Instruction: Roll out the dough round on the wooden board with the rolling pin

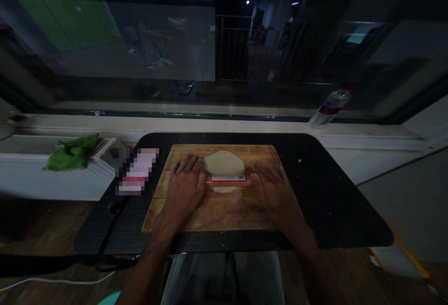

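A flattened round of pale dough lies on a wooden board on a black table. A rolling pin with a red and white label lies across the dough's near edge. My left hand rests flat, fingers stretched out, on the pin's left end. My right hand lies flat, fingers out, on its right end. The pin's ends are hidden under my palms.
A pixelated pink and white packet lies on the table left of the board. A green cloth sits on a white radiator cover at the left. A plastic water bottle stands on the window sill at the back right.
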{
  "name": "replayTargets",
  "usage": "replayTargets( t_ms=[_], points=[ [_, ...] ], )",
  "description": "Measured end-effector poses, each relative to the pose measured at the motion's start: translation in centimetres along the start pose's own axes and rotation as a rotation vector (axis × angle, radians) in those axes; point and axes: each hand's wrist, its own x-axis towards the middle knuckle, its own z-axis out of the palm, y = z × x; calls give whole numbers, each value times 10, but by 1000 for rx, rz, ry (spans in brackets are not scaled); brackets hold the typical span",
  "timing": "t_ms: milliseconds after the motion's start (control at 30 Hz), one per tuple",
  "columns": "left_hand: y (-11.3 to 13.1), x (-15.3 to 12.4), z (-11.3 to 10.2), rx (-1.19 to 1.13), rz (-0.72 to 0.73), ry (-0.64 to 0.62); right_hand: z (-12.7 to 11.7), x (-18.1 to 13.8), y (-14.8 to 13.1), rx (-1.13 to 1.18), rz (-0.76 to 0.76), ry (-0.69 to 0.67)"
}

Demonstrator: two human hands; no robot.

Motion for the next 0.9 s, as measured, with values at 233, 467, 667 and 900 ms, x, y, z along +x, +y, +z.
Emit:
replayTargets(
  t_ms=[233, 467, 667, 900],
  points=[
    [1, -6, -1, -27, 16, 16, 1, -18, 1, -19, 2, 6],
    [-5, -8, 6, -110, 42, 75, 5, -22, 0, -36, -12, 35],
    [-8, -9, 8, -157, 69, 107, 0, -7, -1, -39, -13, 14],
    [-9, -13, 10, -170, 39, 145, 0, 5, -10, 63, 43, 105]
  ],
)
